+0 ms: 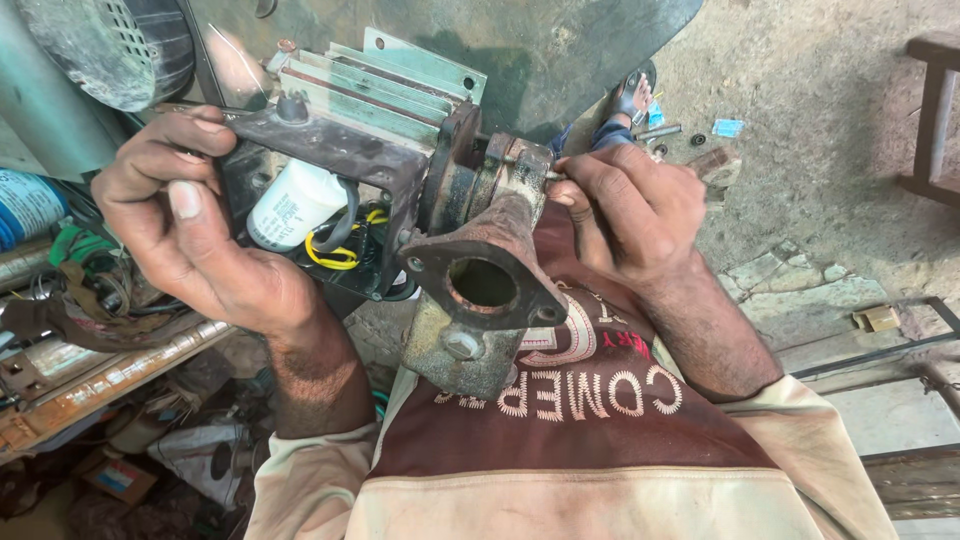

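Rusty cast-iron pump body with a round flanged port [484,285] sits centre frame, held up over the person's lap against the maroon-and-cream shirt [590,420]; it joins a pale green finned motor housing [385,85] on its far side; left hand [190,225] wraps the dark metal bracket [320,145] at the left of the motor, fingers curled over its top edge, thumb along the side, firmly grasping; right hand [625,205] is at the pump's right side, fingers pinched shut on a small metal bolt or pin [553,176] at the casing edge, cannot tell which; white cylindrical capacitor [293,203] with yellow wires [335,255] sits inside the bracket, just right of the left hand; cluttered shelf of wires and scrap [80,330] at left; dusty concrete floor [830,130] far right; a sandalled foot [630,100] beyond the pump.
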